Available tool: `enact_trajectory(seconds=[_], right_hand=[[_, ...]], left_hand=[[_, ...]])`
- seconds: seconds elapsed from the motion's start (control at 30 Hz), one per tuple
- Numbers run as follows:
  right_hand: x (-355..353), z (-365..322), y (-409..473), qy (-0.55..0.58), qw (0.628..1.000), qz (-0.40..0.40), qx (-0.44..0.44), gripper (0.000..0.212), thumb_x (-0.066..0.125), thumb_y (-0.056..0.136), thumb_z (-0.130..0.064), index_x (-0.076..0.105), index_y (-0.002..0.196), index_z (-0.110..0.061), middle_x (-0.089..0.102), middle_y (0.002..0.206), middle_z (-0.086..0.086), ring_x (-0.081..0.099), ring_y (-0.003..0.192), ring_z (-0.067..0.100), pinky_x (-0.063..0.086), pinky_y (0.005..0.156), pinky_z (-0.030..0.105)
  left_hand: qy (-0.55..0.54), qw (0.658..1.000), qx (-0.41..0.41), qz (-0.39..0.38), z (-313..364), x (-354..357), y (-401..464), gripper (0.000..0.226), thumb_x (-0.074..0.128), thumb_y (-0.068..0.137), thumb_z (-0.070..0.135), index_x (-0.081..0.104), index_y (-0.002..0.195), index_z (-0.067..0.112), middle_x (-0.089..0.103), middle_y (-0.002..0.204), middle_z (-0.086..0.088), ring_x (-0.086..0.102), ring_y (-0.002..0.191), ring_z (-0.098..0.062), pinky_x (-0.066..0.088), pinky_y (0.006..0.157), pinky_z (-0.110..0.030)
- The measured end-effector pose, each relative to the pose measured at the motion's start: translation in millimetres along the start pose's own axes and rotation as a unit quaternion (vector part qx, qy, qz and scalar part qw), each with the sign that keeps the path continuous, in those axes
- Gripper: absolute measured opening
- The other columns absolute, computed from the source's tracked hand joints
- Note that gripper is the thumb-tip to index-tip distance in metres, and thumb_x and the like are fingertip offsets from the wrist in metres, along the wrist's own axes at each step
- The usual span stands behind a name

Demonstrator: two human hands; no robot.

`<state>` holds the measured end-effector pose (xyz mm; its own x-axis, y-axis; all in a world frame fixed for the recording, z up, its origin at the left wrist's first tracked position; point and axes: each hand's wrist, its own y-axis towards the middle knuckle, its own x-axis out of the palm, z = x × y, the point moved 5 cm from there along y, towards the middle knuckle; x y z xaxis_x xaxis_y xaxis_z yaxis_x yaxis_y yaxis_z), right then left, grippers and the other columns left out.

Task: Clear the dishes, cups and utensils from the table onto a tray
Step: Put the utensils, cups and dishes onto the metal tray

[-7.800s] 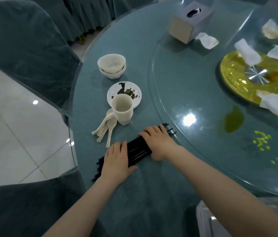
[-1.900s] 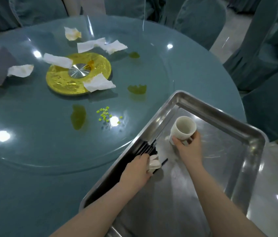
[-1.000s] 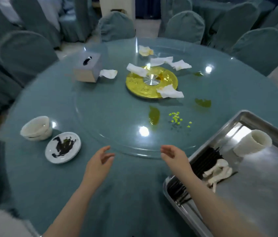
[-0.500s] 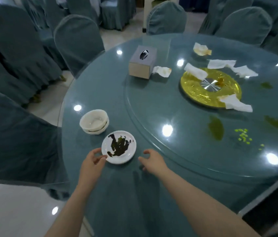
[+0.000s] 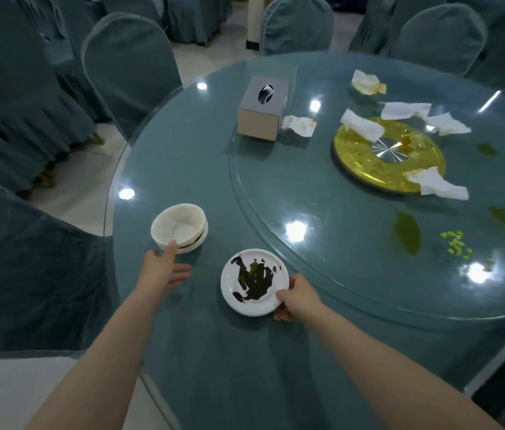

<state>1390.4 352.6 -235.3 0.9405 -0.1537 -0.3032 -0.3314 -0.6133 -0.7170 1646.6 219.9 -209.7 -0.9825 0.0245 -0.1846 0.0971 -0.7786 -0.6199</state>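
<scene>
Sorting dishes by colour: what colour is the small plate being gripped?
White, smeared with dark sauce; head view.

Both bare forearms outstretched, left hand open with fingers spread, right hand curled in a pinch.

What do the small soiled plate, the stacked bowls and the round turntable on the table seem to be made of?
Small plate: glossy white, probably glazed ceramic or melamine; smooth rim, dark sauce smeared on it.
Stacked bowls: off-white, duller sheen, same likely ware; the look cannot settle which.
Turntable: clear glass; the teal cloth shows through and ceiling lights reflect sharply on it.
</scene>
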Motion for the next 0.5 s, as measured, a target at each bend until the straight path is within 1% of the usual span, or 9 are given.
enact_trajectory(seconds=[0.07,0.13,0.2,0.27,0.3,0.33,0.4,0.43,0.5], right_hand=[[-21,7,-5,0.02,1.0,0.012,-0.009,0.026,0.047,0.085,-0.004,0.042,0.109,-0.014,0.066,0.081,0.016,0.063,0.045,0.02,0.053,0.046,0.027],[-43,14,-12,0.047,0.998,0.035,-0.021,0.029,0.048,0.086,-0.003,0.043,0.112,-0.014,0.064,0.072,0.013,0.061,0.046,0.021,0.055,0.05,0.03],[-64,20,-19,0.073,0.996,0.05,-0.03,0.03,0.049,0.088,-0.002,0.044,0.114,-0.014,0.061,0.057,0.007,0.059,0.045,0.021,0.053,0.052,0.031],[-81,25,-28,0.084,0.994,0.058,-0.036,0.029,0.049,0.089,-0.003,0.043,0.114,-0.015,0.06,0.048,0.003,0.059,0.045,0.021,0.048,0.048,0.028],[-89,28,-31,0.093,0.993,0.063,-0.038,0.028,0.049,0.089,-0.003,0.043,0.114,-0.014,0.061,0.05,0.005,0.059,0.046,0.022,0.046,0.046,0.026],[-95,31,-35,0.105,0.991,0.068,-0.039,0.028,0.049,0.088,-0.002,0.043,0.113,-0.014,0.062,0.054,0.008,0.059,0.046,0.023,0.045,0.045,0.026],[-106,39,-40,0.121,0.989,0.078,-0.039,0.027,0.05,0.088,-0.003,0.043,0.112,-0.014,0.064,0.059,0.013,0.059,0.047,0.024,0.044,0.045,0.026],[-112,43,-42,0.127,0.988,0.082,-0.04,0.026,0.05,0.088,-0.003,0.044,0.111,-0.014,0.064,0.06,0.013,0.059,0.047,0.024,0.044,0.046,0.026],[-125,50,-46,0.142,0.985,0.088,-0.047,0.025,0.051,0.089,-0.004,0.045,0.109,-0.016,0.065,0.061,0.014,0.06,0.049,0.025,0.045,0.05,0.029]], left_hand=[[-0.007,1.0,-0.027,-0.012,11,3,12,0.047,0.043,0.095,0.051,0.04,0.124,0.014,0.068,0.087,-0.018,0.068,0.074,-0.031,0.053,0.072,-0.037],[0.006,0.999,-0.04,-0.018,15,4,23,0.042,0.044,0.096,0.046,0.046,0.117,0.01,0.068,0.082,-0.016,0.066,0.068,-0.027,0.051,0.063,-0.032],[0.014,0.999,-0.044,-0.018,16,5,30,0.035,0.045,0.097,0.033,0.047,0.12,0.007,0.068,0.082,-0.015,0.066,0.066,-0.023,0.05,0.059,-0.031],[-0.004,0.999,-0.045,-0.011,13,6,35,0.033,0.043,0.096,0.017,0.043,0.127,0.005,0.066,0.085,-0.015,0.066,0.066,-0.022,0.049,0.058,-0.033],[-0.016,0.999,-0.043,-0.001,11,6,36,0.034,0.042,0.095,0.01,0.042,0.128,0.005,0.065,0.088,-0.017,0.065,0.064,-0.022,0.049,0.056,-0.034],[-0.019,0.999,-0.037,0.012,10,6,36,0.034,0.041,0.093,0.006,0.043,0.126,0.006,0.064,0.089,-0.018,0.065,0.057,-0.02,0.049,0.054,-0.032],[-0.003,0.999,-0.011,0.034,8,9,30,0.03,0.042,0.089,0.003,0.048,0.118,0.007,0.063,0.079,-0.017,0.06,0.038,-0.012,0.048,0.043,-0.023],[0.005,0.999,0.007,0.038,7,13,25,0.028,0.043,0.088,0.004,0.051,0.115,0.007,0.061,0.073,-0.016,0.056,0.033,-0.01,0.045,0.039,-0.019],[0.013,0.999,0.043,0.02,9,26,10,0.026,0.045,0.088,0.005,0.052,0.113,0.004,0.06,0.069,-0.016,0.053,0.032,-0.009,0.041,0.037,-0.016]])
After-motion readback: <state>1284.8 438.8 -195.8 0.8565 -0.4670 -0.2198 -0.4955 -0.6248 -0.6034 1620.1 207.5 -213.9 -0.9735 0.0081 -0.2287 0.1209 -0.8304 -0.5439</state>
